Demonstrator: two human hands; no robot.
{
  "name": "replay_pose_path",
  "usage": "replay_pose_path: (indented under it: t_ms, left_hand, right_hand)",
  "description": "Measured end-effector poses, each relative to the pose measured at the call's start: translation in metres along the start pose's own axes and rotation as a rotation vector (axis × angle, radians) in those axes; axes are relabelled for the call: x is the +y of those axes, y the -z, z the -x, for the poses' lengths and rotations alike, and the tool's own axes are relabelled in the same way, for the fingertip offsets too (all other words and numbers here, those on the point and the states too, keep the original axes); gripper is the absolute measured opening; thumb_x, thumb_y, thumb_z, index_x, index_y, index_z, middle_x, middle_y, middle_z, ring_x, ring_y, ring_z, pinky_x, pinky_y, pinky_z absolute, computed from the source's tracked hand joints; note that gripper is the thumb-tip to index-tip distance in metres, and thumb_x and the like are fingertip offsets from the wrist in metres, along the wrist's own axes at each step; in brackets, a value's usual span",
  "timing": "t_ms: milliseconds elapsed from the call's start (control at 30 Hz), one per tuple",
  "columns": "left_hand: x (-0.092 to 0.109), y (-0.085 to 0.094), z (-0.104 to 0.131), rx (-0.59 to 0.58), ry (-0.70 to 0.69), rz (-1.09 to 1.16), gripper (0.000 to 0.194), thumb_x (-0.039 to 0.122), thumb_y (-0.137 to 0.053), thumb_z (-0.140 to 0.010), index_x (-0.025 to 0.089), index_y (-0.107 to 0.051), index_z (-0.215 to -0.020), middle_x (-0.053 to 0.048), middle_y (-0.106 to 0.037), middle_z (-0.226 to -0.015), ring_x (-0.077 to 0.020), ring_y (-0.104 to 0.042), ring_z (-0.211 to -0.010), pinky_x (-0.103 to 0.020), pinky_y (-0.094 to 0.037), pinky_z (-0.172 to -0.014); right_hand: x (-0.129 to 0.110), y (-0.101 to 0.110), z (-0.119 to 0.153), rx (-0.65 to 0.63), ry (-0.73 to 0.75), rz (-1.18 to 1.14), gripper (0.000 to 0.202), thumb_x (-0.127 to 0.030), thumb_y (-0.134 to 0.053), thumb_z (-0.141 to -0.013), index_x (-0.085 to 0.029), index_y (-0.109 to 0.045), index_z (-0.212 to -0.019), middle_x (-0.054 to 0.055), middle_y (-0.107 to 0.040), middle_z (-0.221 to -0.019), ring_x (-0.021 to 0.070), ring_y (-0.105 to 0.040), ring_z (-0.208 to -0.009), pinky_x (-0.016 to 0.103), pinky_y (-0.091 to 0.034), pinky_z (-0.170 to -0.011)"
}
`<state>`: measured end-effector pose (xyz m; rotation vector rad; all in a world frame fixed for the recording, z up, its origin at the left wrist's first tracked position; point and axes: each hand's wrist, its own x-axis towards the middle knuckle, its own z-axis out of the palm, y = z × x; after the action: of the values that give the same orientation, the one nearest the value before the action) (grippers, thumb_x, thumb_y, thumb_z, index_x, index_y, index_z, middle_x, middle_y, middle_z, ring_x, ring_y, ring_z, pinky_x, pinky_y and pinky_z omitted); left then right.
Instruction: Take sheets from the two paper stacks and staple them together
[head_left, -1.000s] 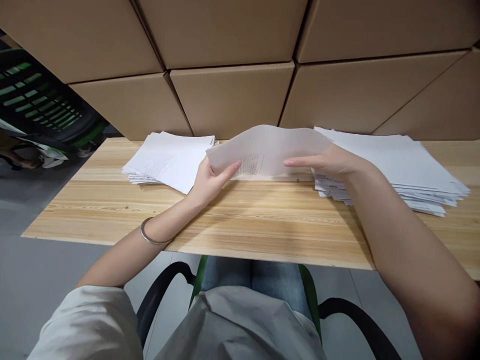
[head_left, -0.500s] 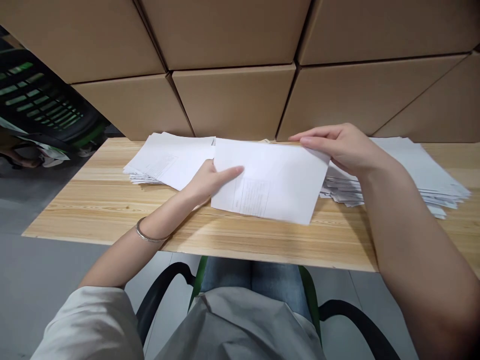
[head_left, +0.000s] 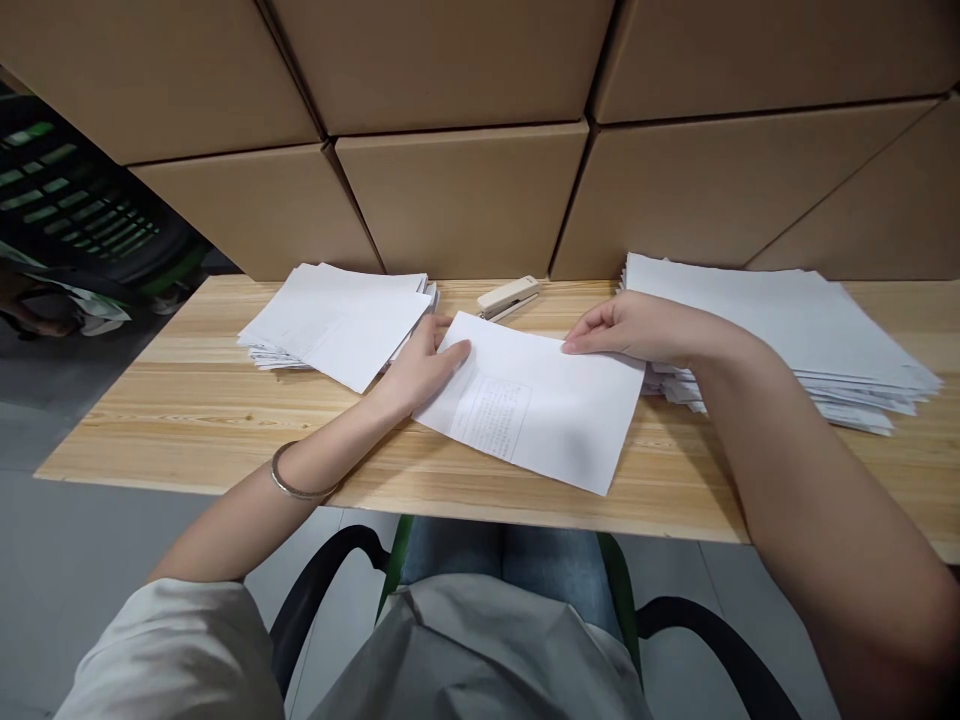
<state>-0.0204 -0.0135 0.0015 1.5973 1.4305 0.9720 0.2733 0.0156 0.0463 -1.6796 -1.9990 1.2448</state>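
A white paper [head_left: 555,410] with a faint printed block lies tilted between my hands, low over the table. My left hand [head_left: 427,368] grips its left edge, thumb on top. At its upper right edge my right hand [head_left: 626,330] pinches it between thumb and fingers. To the left is a stack of white papers [head_left: 337,320], its top sheet askew. A thicker paper stack [head_left: 780,320] stands at the right, partly behind my right forearm. Beyond the held paper rests a beige stapler [head_left: 508,297].
Cardboard boxes [head_left: 461,200] form a wall along the back of the wooden table [head_left: 187,410]. A black and green slatted chair [head_left: 82,190] and part of another person's hand [head_left: 52,325] show at the far left.
The paper has come down and nearer to me, turning slightly clockwise. Both hands moved with it, the right one also leftward. The stapler and more of the right stack now show.
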Motion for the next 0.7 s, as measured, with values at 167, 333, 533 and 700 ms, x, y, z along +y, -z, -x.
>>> replay_pose_path:
  t_ms: [167, 333, 533, 700]
  left_hand:
    - [0.000, -0.001, 0.001, -0.021, -0.006, -0.297, 0.049, 0.024, -0.058, -0.090, 0.019, -0.056, -0.138, -0.004, -0.066, -0.087, -0.0224, -0.063, -0.075, -0.040, -0.052, -0.076]
    - [0.002, -0.003, -0.002, -0.109, -0.026, -0.427, 0.037, 0.018, -0.048, -0.095, 0.015, -0.066, -0.128, -0.010, -0.073, -0.101, -0.0267, -0.068, -0.096, -0.041, -0.051, -0.093]
    - [0.005, -0.012, -0.008, -0.117, -0.019, -0.654, 0.033, 0.016, -0.041, -0.101, 0.011, -0.071, -0.114, -0.017, -0.071, -0.111, -0.0295, -0.067, -0.106, -0.041, -0.049, -0.100]
    - [0.007, -0.017, -0.012, -0.116, -0.033, -0.745, 0.034, 0.017, -0.039, -0.102, 0.011, -0.070, -0.114, -0.015, -0.068, -0.102, -0.0280, -0.066, -0.094, -0.040, -0.051, -0.091]
  right_hand:
    - [0.007, 0.003, -0.003, -0.015, -0.023, 0.016, 0.031, -0.062, -0.086, -0.066, -0.032, -0.079, -0.067, 0.004, -0.074, -0.070, 0.0247, -0.068, -0.067, 0.036, -0.054, -0.057]
    - [0.008, 0.002, -0.003, -0.013, 0.011, 0.131, 0.030, -0.060, -0.082, -0.070, -0.030, -0.079, -0.072, 0.004, -0.072, -0.068, 0.0259, -0.068, -0.070, 0.036, -0.054, -0.058]
    - [-0.013, -0.014, 0.009, 0.242, -0.081, 0.396, 0.020, -0.040, -0.066, -0.087, -0.024, -0.078, -0.088, 0.007, -0.078, -0.096, 0.0259, -0.071, -0.083, 0.035, -0.053, -0.066]
    - [-0.028, -0.043, 0.002, 0.518, 0.243, 0.592, 0.045, -0.020, -0.044, -0.097, -0.011, -0.070, -0.132, 0.018, -0.072, -0.130, 0.0350, -0.068, -0.118, 0.052, -0.055, -0.098]
